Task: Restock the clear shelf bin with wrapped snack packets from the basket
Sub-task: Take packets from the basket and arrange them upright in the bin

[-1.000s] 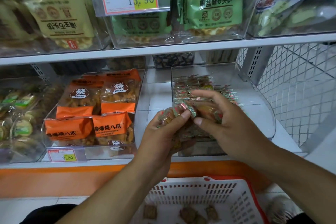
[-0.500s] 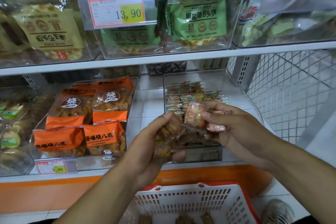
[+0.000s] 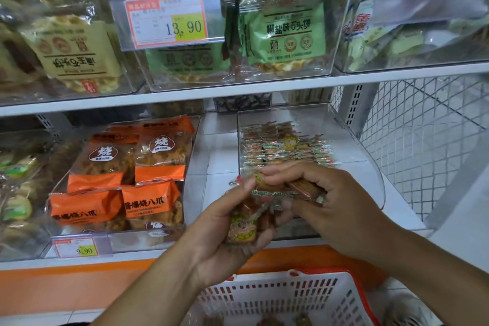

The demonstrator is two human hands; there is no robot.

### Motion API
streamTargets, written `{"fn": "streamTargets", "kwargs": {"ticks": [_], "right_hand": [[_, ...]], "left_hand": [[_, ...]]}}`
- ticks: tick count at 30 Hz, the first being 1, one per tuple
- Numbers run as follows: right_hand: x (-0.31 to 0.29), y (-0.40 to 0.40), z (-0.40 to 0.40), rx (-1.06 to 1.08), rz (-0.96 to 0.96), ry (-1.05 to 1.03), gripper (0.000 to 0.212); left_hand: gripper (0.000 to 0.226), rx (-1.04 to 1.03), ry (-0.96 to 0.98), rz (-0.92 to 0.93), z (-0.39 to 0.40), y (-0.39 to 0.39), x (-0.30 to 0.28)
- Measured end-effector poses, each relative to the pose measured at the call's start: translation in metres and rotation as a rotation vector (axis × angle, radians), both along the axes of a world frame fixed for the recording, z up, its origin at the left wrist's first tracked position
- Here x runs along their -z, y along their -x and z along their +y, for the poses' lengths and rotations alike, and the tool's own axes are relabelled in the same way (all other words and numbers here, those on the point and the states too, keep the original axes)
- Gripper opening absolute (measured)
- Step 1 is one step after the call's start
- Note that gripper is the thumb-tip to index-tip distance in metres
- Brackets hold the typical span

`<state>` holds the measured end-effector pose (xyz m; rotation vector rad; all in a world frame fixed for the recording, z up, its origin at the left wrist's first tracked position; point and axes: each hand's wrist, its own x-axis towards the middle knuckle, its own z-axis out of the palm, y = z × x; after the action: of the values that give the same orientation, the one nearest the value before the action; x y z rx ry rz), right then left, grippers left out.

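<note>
Snack packets [image 3: 244,222] bunched in the left hand [image 3: 225,241], held in front of the clear shelf bin [image 3: 370,156] and above the white basket [image 3: 277,296]; long axes of the bunch roughly upright, printed faces turned toward the camera, crimped green-and-red ends sticking out at the top. Fingers of that hand curled round the bunch from below, thumb pressed across its upper edge. One packet [image 3: 304,189] pinched in the right hand [image 3: 338,209] just beside the bunch, lying nearly level with its long axis running left to right, slightly lower at the right end; fingertips [image 3: 272,171] bent down over its top edge, thumb underneath, remaining fingers curled close together. Hard to tell whether this packet touches the bunch at its left end.

More packets of the same kind lying flat in rows on the bin floor [image 3: 285,148], long axes mostly left to right, just behind the hands. A few brown packets [image 3: 264,321] at the basket bottom, blurred. Orange snack bags [image 3: 132,174] in the neighbouring bin to the left, with a price tag [image 3: 76,247] at its front. Green biscuit packs [image 3: 285,32] and a larger price tag [image 3: 169,21] on the shelf above. White wire mesh panel [image 3: 428,140] to the right
</note>
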<state>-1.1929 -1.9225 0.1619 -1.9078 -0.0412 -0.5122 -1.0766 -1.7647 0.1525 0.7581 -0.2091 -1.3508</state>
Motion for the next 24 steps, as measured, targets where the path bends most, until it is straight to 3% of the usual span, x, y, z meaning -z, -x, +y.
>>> {"fn": "streamTargets", "kwargs": {"ticks": [3,6,10,14,17,24], "right_hand": [[-0.005,0.001,-0.005,-0.033,0.042,0.176,0.060],[-0.006,0.003,-0.006,-0.063,0.104,0.214,0.061],[-0.010,0.007,-0.009,-0.113,0.176,0.047,0.050],[-0.010,0.005,-0.018,0.020,0.213,-0.015,0.033],[-0.010,0.003,-0.019,0.096,0.125,-0.050,0.027],[-0.002,0.003,-0.014,0.012,0.092,-0.149,0.024]], "left_hand": [[0.048,-0.067,0.017,-0.014,-0.002,0.000,0.003],[0.030,-0.195,-0.024,-0.077,-0.002,-0.002,0.004],[0.026,-0.220,-0.038,-0.092,-0.002,-0.003,0.004],[0.035,-0.190,-0.061,-0.138,-0.002,-0.002,0.003],[0.029,-0.175,-0.045,-0.134,-0.002,-0.003,0.002],[0.031,-0.199,-0.083,-0.181,-0.005,0.001,0.006]]}}
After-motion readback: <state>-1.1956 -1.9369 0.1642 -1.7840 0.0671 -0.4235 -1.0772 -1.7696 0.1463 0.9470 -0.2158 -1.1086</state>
